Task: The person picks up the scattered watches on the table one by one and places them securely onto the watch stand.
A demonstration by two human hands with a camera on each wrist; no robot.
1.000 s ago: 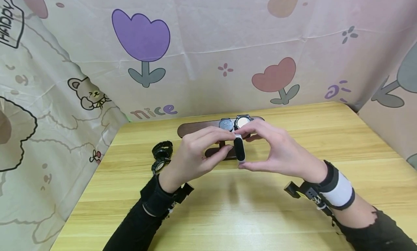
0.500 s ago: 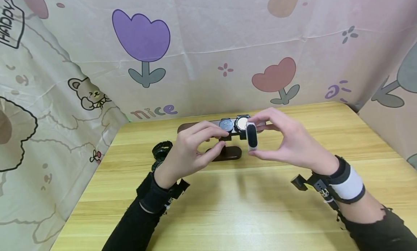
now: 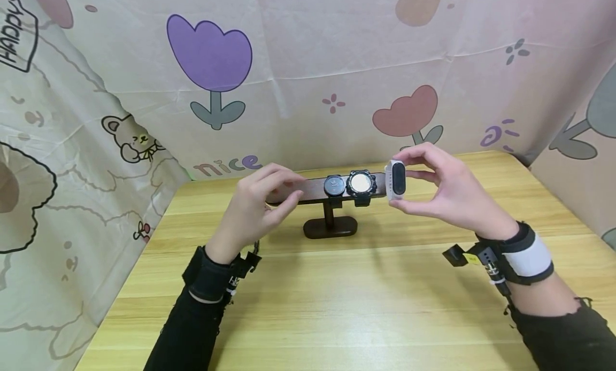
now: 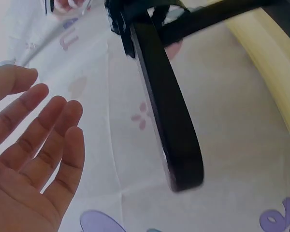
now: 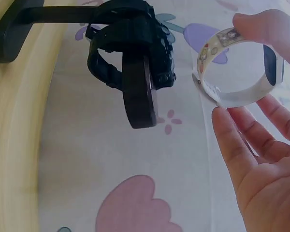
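The right hand (image 3: pixel 447 192) pinches a white fitness band (image 3: pixel 396 180) between thumb and fingertips, loop open and level with the right end of the dark wooden T-bar watch stand (image 3: pixel 330 227) — lined up as if to slide on. Two black watches (image 3: pixel 349 185) already hang mid-bar. The left hand (image 3: pixel 255 208), fingers loosely spread and holding nothing, hovers by the bar's left end.

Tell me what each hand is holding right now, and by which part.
The right hand pinches the white fitness band by its body, top and bottom ends, beside the stand's right end. The left hand holds nothing, fingers loose near the bar.
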